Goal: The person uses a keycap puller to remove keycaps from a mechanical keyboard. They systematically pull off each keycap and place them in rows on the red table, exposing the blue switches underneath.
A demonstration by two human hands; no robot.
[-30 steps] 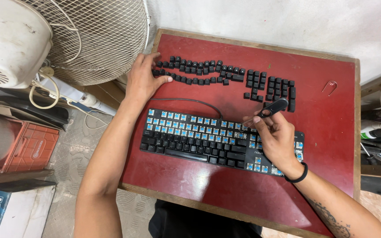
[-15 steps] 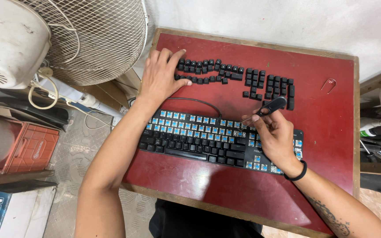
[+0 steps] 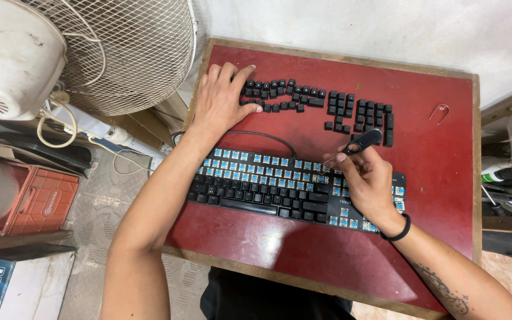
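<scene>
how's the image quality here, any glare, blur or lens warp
Head view: even, soft light with no hard shadows; faint sheen on the red table; keyboard and both hands, left hand and right hand, are sharp; wide-angle bending shows at the fan and the edges.

Left hand (image 3: 223,98) now sits further right along the desk's far side than a second ago, palm down, fingers (image 3: 250,109) touching the left end of the loose black keycaps (image 3: 285,95). Left forearm angles more steeply across the keyboard's (image 3: 256,189) left end.
</scene>
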